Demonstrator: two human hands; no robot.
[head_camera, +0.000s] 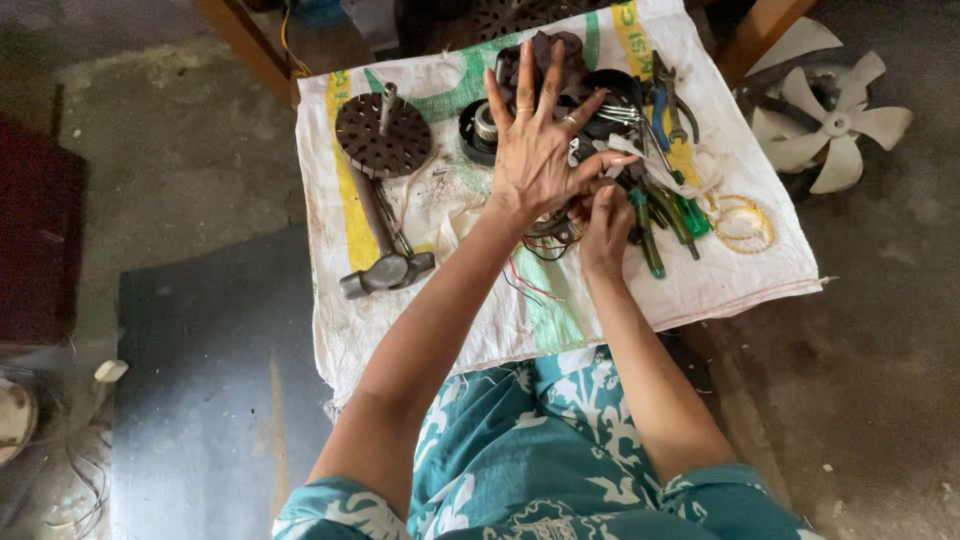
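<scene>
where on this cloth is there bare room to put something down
Bare cloth lies along the near edge below the screwdrivers, and at the near left corner below the hammer. A smaller patch sits between the hammer and the left hand. It is crowded around the right hand, among pliers and wires.

The left hand covers the part beneath it; the right hand hides whatever its fingers pinch. The fan blade is partly hidden behind the table.
</scene>
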